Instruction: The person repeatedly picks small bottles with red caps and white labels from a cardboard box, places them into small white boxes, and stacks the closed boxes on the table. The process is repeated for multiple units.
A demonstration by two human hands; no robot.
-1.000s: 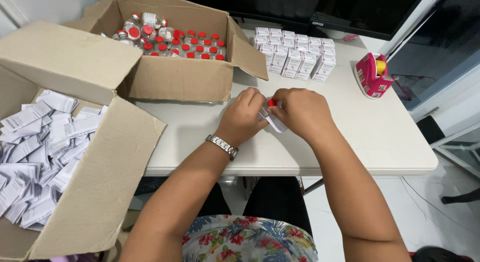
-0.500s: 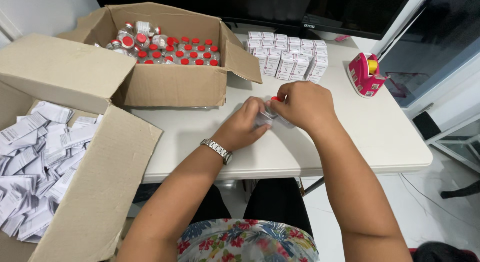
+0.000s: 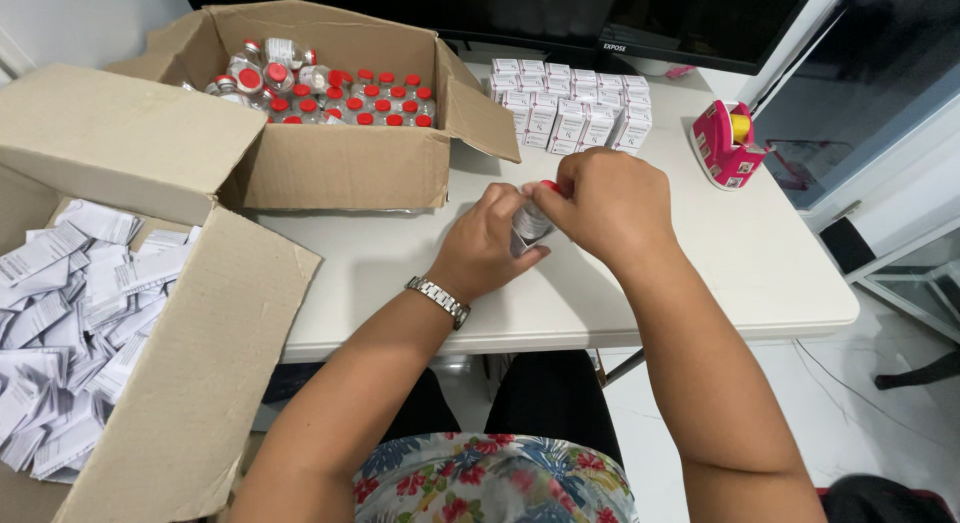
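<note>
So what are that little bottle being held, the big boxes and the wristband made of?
The bottle, held in both hands, left hand and right hand, looks like clear glass or plastic, see-through and shiny, with a red cap, likely plastic. The open boxes are plain brown cardboard, matte, with folded flaps. The wristband looks like silvery metal links, glinting.

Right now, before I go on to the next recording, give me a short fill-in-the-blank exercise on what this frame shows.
1. Both hands hold a small vial with a ____ cap.
2. The wristwatch sits on the ____ wrist.
3. The open cardboard box at the back holds many ____.
4. The pink tape dispenser stands to the ____ of the stacked white cartons.

Missing words: red; left; vials; right
</note>
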